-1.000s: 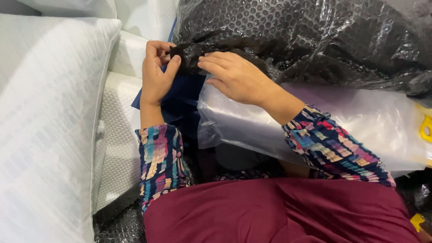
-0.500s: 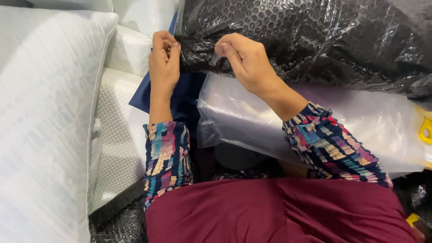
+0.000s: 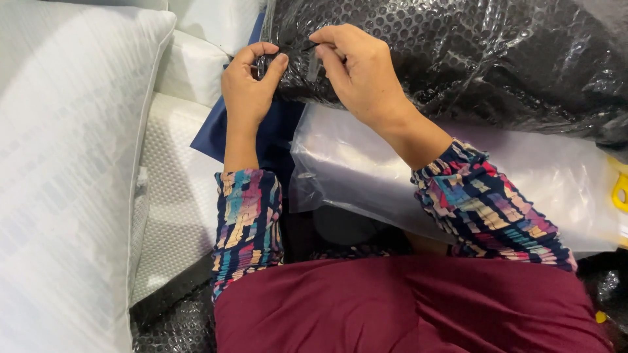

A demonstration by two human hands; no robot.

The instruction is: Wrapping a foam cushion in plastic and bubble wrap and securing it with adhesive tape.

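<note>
A large bundle of black bubble wrap (image 3: 458, 59) fills the upper right. My left hand (image 3: 248, 85) grips the bundle's left edge between thumb and fingers. My right hand (image 3: 360, 65) pinches a small clear strip, likely tape (image 3: 314, 65), against the wrap just right of the left hand. Below the hands lies a clear plastic bag (image 3: 405, 176) over a dark blue cloth (image 3: 268, 137). Both arms wear multicoloured patterned sleeves.
A big white quilted pillow (image 3: 65, 170) fills the left side, with white foam blocks (image 3: 190, 72) behind it and a dotted white mat (image 3: 176, 196). A yellow piece (image 3: 619, 191) shows at the right edge. More black bubble wrap (image 3: 176, 327) lies bottom left beside my maroon lap (image 3: 405, 307).
Both hands have moved up along the bubble wrap's edge. My right hand went from lying flat on the wrap to pinching the small clear strip.
</note>
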